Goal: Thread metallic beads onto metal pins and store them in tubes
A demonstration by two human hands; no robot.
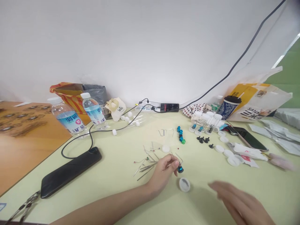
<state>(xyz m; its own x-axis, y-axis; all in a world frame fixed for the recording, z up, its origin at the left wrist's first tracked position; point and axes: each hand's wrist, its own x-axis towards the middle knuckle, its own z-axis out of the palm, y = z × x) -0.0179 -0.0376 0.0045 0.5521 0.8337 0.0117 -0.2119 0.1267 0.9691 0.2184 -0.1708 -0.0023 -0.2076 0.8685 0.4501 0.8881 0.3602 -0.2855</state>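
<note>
My left hand (165, 170) is closed in a pinch on a small blue metallic piece (180, 169) with thin metal rods rising from it. Just below stands an open white round container (184, 185) with something dark inside. At the lower right is my right hand (241, 201), blurred by motion, its fingers stretched out and touching nothing visible. Thin metal rods (146, 168) lie scattered left of my left hand. Beyond it are a white cap (166, 148) and a row of blue pieces (180, 132) with a green piece (183, 142) at its near end.
A black phone (70, 172) and water bottles (95, 112) stand or lie at left, with a cable (107, 130) between. At right are black screws (202, 139), white caps (227, 153), clear vials (208, 123), a paper cup (227, 107) and another phone (250, 138).
</note>
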